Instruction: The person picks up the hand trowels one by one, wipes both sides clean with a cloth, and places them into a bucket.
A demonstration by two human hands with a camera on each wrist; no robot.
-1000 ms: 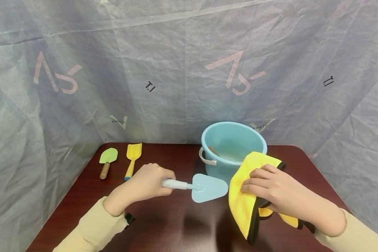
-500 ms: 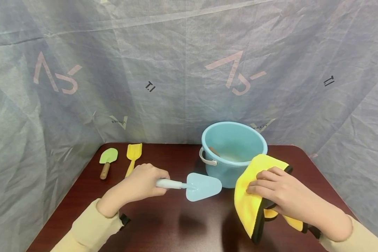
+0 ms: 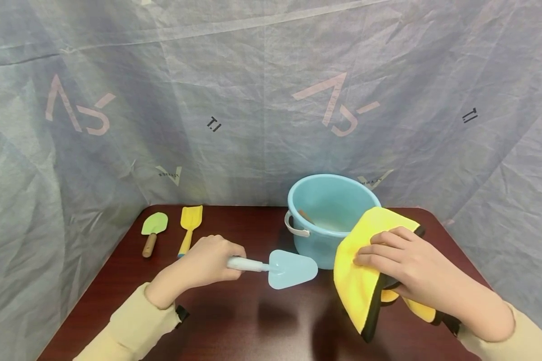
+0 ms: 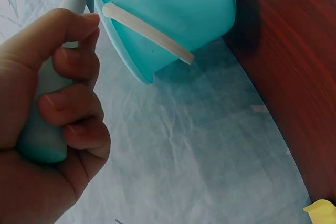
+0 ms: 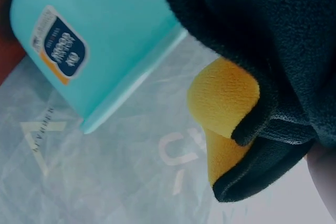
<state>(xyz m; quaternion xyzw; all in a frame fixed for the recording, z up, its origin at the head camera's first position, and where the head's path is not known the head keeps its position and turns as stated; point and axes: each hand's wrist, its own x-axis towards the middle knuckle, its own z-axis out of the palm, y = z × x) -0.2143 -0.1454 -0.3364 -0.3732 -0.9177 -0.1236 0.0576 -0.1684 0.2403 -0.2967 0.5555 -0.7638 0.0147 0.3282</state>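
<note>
On a dark red-brown wooden table (image 3: 253,326) backed by a crinkled grey-blue fabric backdrop (image 3: 253,100), two small garden tools lie at the far left corner: a green-bladed trowel with a wooden handle (image 3: 152,230), and just beside it a yellow plastic spade with a blue-tipped handle (image 3: 189,226).

Nearer the middle, the person's left hand (image 3: 203,263), in a cream sleeve, has its fingers curled tightly round the pale handle of a light blue plastic trowel (image 3: 284,268). The trowel is held above the table, its pointed blade facing right towards the bucket. The left wrist view shows what the head view cannot: four fingers (image 4: 73,111) wrapped fully round the handle, seen from below.

Behind the blade stands a round light blue plastic bucket (image 3: 318,225) with a white carrying handle folded down against its side. The right wrist view alone shows a blue and orange sticker (image 5: 59,45) on the bucket's wall.

To the right, the person's right hand (image 3: 402,265) grips a yellow microfibre cloth with black edging (image 3: 357,271), thumb tucked underneath and fingers spread over the top. The cloth hangs draped from the hand in front of the bucket's right side, well apart from the trowel blade. The right wrist view shows the cloth's dark underside and a folded yellow corner.
</note>
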